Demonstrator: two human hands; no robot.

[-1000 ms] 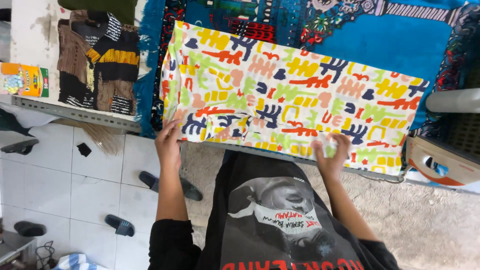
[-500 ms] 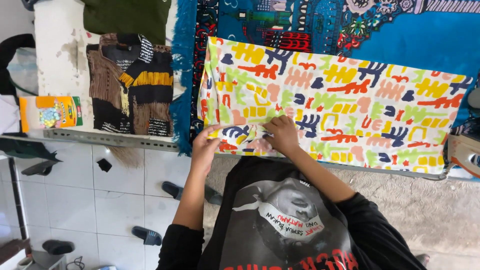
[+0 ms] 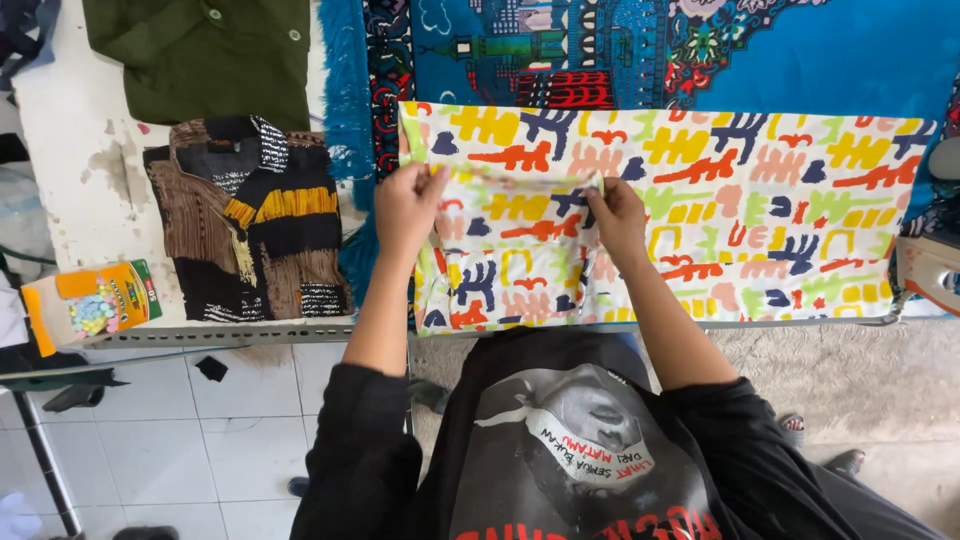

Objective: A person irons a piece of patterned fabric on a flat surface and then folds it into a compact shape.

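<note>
Colourful patterned cloth (image 3: 700,200) lies across the blue carpet-like cover (image 3: 850,60) on the desk (image 3: 70,190), in the middle and right of the frame. A moment ago both hands were at the lower edge of the cloth, near the desk's front; now they are higher. The left hand (image 3: 408,205) and the right hand (image 3: 617,215) each pinch a folded edge of the cloth, which is lifted up between them, so the near part has been turned over onto itself. It seems one fold is made. At left a brown and black striped shirt (image 3: 255,235) and a dark green garment (image 3: 200,55) lie untouched, with an orange box (image 3: 90,305) at the desk's corner.
</note>
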